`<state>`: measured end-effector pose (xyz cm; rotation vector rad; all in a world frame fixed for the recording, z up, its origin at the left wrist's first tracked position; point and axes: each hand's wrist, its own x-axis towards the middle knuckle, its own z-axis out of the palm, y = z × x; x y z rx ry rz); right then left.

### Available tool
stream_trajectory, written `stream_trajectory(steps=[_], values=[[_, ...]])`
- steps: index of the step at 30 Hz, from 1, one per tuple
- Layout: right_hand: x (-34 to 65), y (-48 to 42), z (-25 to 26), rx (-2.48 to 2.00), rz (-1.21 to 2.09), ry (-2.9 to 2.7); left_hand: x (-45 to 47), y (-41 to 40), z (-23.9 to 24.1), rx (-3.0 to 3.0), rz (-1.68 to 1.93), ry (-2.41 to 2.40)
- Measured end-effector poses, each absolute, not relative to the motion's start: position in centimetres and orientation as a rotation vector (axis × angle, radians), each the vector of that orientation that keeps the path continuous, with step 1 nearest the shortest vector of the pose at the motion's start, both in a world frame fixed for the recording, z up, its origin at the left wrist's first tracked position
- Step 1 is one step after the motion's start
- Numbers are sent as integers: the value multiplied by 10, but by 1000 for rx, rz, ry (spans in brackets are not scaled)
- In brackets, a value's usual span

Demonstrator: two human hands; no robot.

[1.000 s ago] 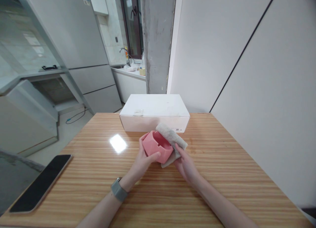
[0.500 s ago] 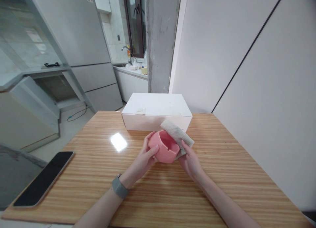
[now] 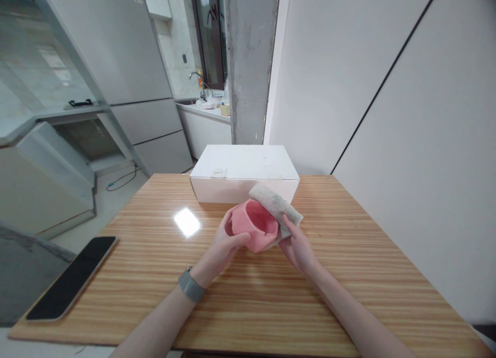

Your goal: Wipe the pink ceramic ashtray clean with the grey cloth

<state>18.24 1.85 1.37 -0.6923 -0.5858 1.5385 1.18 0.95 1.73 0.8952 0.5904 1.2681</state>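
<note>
**Pink bowl held over the bench, cloth against its rim**

- Left hand (image 3: 227, 242): grip wrapped round the near-left side of the pink bowl (image 3: 253, 231), thumb across the front wall, fingers behind it. A grey watch (image 3: 191, 284) sits on that wrist.
- Pink bowl: faceted sides, tipped so its opening faces up and toward the right hand. It is at mid-bench, just in front of the white box; whether its base touches the wood I cannot tell.
- Right hand (image 3: 296, 247): grip pinching a grey cloth (image 3: 276, 203), thumb on top. The cloth is folded and lies against the bowl's far-right rim, with its loose end sticking up and back toward the box.
- The two hands are close, one on each side of the bowl, not touching each other.
- White box (image 3: 244, 169): closed, at the far edge of the bench (image 3: 349, 275).
- Black phone (image 3: 72, 278): lying flat, screen dark, at the near-left corner, well apart from the hands.
</note>
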Motion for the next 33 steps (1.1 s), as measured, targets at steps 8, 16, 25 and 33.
stream_trajectory(steps=[8,16,25,33], values=[[186,23,11,-698,1551,-595,16,11,21,918,1338,627],[186,22,11,-692,1569,-570,2,15,24,966,1126,656],[186,20,18,-681,1547,-575,-4,19,17,752,1043,471],[190,24,12,-644,1570,-564,0,17,12,761,1134,481]])
